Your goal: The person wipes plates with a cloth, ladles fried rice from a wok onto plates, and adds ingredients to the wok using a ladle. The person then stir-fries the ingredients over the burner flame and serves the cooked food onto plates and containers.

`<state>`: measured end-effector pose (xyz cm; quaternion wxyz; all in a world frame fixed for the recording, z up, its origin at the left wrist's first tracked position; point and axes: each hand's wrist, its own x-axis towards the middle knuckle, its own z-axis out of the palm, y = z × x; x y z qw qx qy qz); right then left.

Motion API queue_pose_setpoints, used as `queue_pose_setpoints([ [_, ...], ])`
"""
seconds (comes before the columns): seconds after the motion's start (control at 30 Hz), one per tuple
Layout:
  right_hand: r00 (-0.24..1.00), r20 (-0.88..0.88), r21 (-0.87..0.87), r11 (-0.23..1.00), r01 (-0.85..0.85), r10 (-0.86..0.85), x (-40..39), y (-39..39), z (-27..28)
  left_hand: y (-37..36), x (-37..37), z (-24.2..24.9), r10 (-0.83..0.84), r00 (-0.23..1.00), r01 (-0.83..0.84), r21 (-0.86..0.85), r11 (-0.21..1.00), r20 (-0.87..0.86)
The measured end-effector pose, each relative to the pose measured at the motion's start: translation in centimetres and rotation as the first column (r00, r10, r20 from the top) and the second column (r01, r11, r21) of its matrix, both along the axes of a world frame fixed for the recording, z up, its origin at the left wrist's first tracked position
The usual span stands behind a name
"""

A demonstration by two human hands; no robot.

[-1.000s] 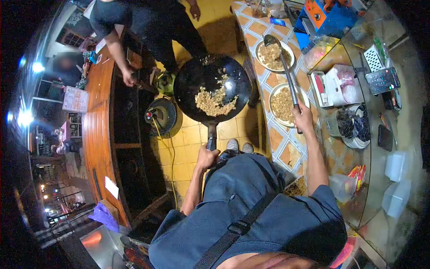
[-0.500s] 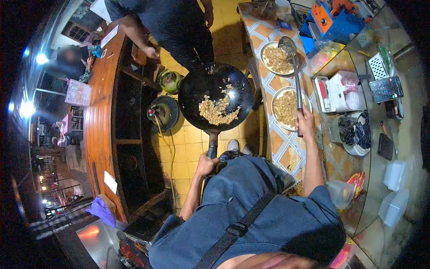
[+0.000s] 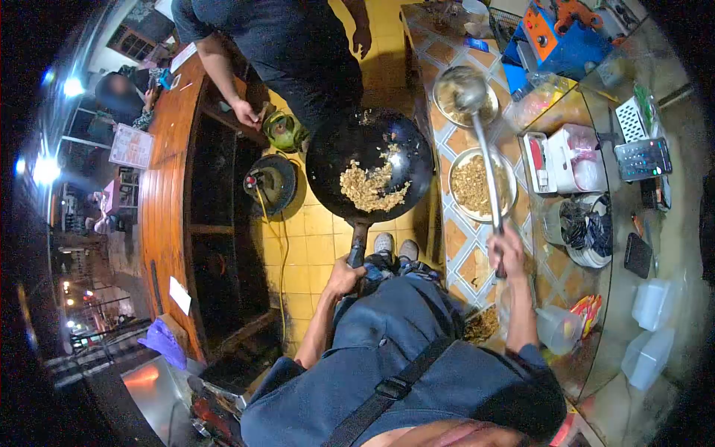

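Yellow tiled floor (image 3: 303, 246); long wooden counter (image 3: 165, 201); bright lamps (image 3: 46, 170).

Silver steel ladle (image 3: 472, 95), one o'clock, motion-blurred, its bowl hiding some food (image 3: 488, 112) on far round white plate (image 3: 436, 103); bare right hand (image 3: 508, 252), three o'clock, blurred; bare left hand (image 3: 346, 277), six o'clock, covering part of black wok handle (image 3: 358, 249); dark-shirted co-worker (image 3: 268, 37), eleven o'clock, head cut off by top edge; print on white sheet (image 3: 132, 145), ten o'clock, too small.

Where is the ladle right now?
In the head view, the ladle is in your right hand, to the right of the wok, with its bowl over the farther plate.
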<state>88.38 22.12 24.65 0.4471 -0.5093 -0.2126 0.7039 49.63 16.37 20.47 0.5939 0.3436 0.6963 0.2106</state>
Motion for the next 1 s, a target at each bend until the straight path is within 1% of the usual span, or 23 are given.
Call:
queue_pose_setpoints([
  [0.07,0.998,0.015,0.02,0.998,-0.058,0.058,-0.6,-2.5,1.2,-1.2,-0.4,-1.7,0.047,0.998,-0.047,0.008,0.999,0.041],
  [0.1,0.94,0.257,-0.004,0.972,-0.233,0.226,-0.3,-3.4,0.6,-1.8,-0.5,-2.0,0.053,0.998,-0.054,0.002,0.999,0.044],
  [0.13,0.794,0.475,-0.071,0.916,-0.396,0.38,0.0,-3.8,0.4,-2.1,-0.4,-1.4,0.045,0.997,-0.045,0.005,0.999,0.06],
  [0.17,0.786,0.471,-0.088,0.908,-0.41,0.401,-0.7,-3.6,1.3,-2.4,-0.2,-0.5,0.041,0.996,-0.041,-0.002,0.999,0.073],
  [0.2,0.583,0.707,-0.044,0.848,-0.528,0.4,-2.0,-3.3,2.1,-2.6,-0.2,0.4,0.065,0.996,-0.063,-0.031,0.998,0.067],
  [0.23,0.347,0.876,-0.034,0.76,-0.649,0.335,-3.2,-3.2,2.4,-2.5,-0.2,1.5,0.052,0.996,-0.047,-0.061,0.997,0.078],
  [0.27,0.378,0.896,0.079,0.751,-0.656,0.235,-3.7,-2.8,0.8,-2.4,-0.4,2.0,0.047,0.995,-0.039,-0.09,0.995,0.09],
  [0.33,0.373,0.875,0.045,0.715,-0.698,0.308,-3.6,-1.6,-0.6,-3.6,-1.2,0.1,0.087,0.992,-0.074,-0.141,0.987,0.089],
  [0.4,0.393,0.845,0.041,0.689,-0.724,0.363,-3.3,1.0,-2.4,-2.6,-1.2,0.7,0.089,0.991,-0.071,-0.164,0.984,0.101],
  [0.43,0.396,0.825,0.04,0.657,-0.753,0.403,-3.0,2.1,-3.3,-2.2,-1.3,1.4,0.135,0.988,-0.119,-0.189,0.975,0.074],
  [0.5,0.273,0.737,-0.184,0.572,-0.799,0.618,-1.8,5.8,-4.9,-1.3,-0.6,2.0,0.138,0.978,-0.094,-0.255,0.962,0.159],
  [0.53,0.404,0.738,0.015,0.585,-0.811,0.54,-1.1,6.8,-7.0,-1.4,-0.1,1.8,0.236,0.948,-0.174,-0.273,0.946,0.214],
  [0.57,0.381,0.719,0.018,0.533,-0.846,0.581,-0.4,8.8,-8.1,-1.4,1.0,1.7,0.301,0.934,-0.239,-0.289,0.927,0.191],
  [0.63,0.239,0.714,-0.09,0.425,-0.901,0.658,0.9,12.6,-9.8,-0.9,3.3,2.1,0.229,0.973,-0.23,-0.22,0.948,-0.028],
  [0.67,0.305,0.668,-0.055,0.454,-0.889,0.679,1.6,13.2,-11.1,-0.5,4.8,2.8,0.269,0.962,-0.273,-0.24,0.932,-0.049],
  [0.77,0.19,0.691,0.011,0.252,-0.968,0.697,2.3,21.3,-14.5,3.6,11.7,3.7,0.53,0.846,-0.528,-0.233,0.817,-0.059],
  [0.8,0.236,0.648,0.104,0.224,-0.969,0.724,2.2,24.0,-15.5,5.3,14.2,4.3,0.579,0.807,-0.59,-0.205,0.781,-0.114],
  [0.83,0.212,0.644,0.134,0.165,-0.977,0.735,2.2,27.2,-16.3,7.2,17.0,4.1,0.627,0.767,-0.641,-0.183,0.745,-0.135],
  [0.87,0.234,0.672,0.231,0.102,-0.968,0.702,1.7,30.3,-17.1,9.0,19.6,3.6,0.687,0.702,-0.712,-0.159,0.684,-0.189],
  [0.9,0.352,0.661,0.394,0.092,-0.914,0.663,-0.3,28.6,-15.9,7.5,20.4,6.6,0.701,0.649,-0.749,-0.083,0.658,-0.296],
  [0.93,0.276,0.708,0.375,-0.015,-0.927,0.65,-0.2,30.1,-15.5,7.9,22.9,5.9,0.75,0.592,-0.785,-0.001,0.619,-0.294],
  [0.97,0.273,0.702,0.409,-0.059,-0.911,0.658,-0.1,33.0,-15.6,10.2,25.6,6.1,0.778,0.546,-0.812,0.032,0.583,-0.311],
  [1.0,0.297,0.759,0.463,-0.159,-0.872,0.579,0.0,35.9,-15.9,13.0,28.3,6.1,0.801,0.464,-0.833,0.121,0.54,-0.378],
])
